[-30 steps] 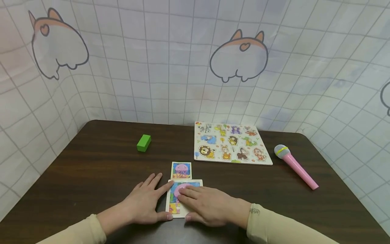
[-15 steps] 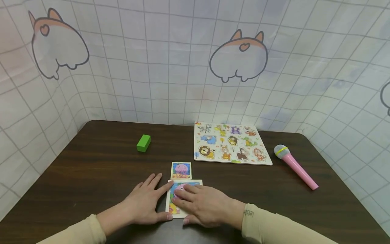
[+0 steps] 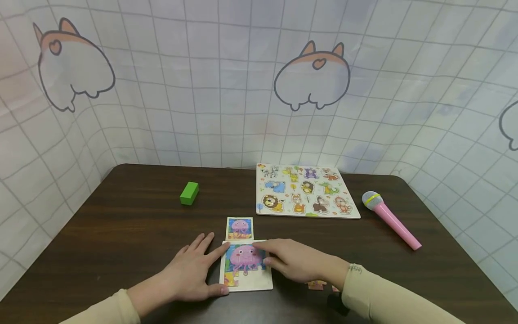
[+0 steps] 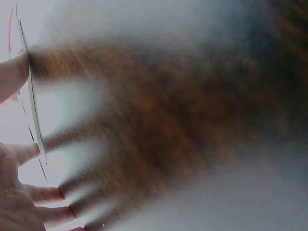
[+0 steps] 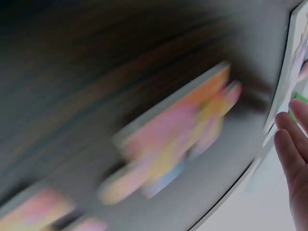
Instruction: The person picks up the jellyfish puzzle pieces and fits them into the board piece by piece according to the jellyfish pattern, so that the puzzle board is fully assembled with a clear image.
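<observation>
A jigsaw puzzle in a white frame (image 3: 256,282) lies near the table's front, with a jellyfish picture across its upper part and one orange piece at lower left. Bare board shows at lower right. My left hand (image 3: 190,274) rests beside it with fingers spread, index fingertip and thumb touching its left edge. Over its right edge reaches my right hand (image 3: 301,258), index finger stretched to the top right corner and thumb lower down. Whether it touches the frame I cannot tell. Loose jigsaw pieces (image 5: 178,134) lie on the table under the right forearm, partly hidden.
A small jellyfish picture card (image 3: 239,228) lies just behind the frame. Farther back are a green block (image 3: 189,193) and an animal puzzle board (image 3: 307,191). A pink toy microphone (image 3: 392,220) lies at the right. A patterned curtain (image 3: 218,90) stands behind the table (image 3: 133,216).
My right hand has slid right from the middle of the jigsaw to its right edge, uncovering the jellyfish and some loose pieces. The left hand stays in place. The head view has shifted slightly.
</observation>
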`<control>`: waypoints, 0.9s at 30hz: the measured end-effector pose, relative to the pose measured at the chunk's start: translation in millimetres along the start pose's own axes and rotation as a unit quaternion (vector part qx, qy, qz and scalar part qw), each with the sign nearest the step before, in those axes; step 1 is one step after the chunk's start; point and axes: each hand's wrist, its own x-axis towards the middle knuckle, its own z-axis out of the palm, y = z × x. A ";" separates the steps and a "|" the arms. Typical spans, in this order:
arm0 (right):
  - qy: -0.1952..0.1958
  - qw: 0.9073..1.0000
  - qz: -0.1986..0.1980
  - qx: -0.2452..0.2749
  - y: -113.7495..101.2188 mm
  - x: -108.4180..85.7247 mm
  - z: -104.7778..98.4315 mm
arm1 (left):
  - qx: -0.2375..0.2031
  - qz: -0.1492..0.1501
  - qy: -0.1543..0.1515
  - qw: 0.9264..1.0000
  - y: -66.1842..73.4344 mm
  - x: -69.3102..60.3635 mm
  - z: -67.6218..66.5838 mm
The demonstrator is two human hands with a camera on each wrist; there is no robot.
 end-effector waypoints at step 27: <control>0.115 0.993 0.031 -0.018 62.8 -92.6 1.8 | -0.002 0.000 -0.006 1.000 2.0 0.5 0.4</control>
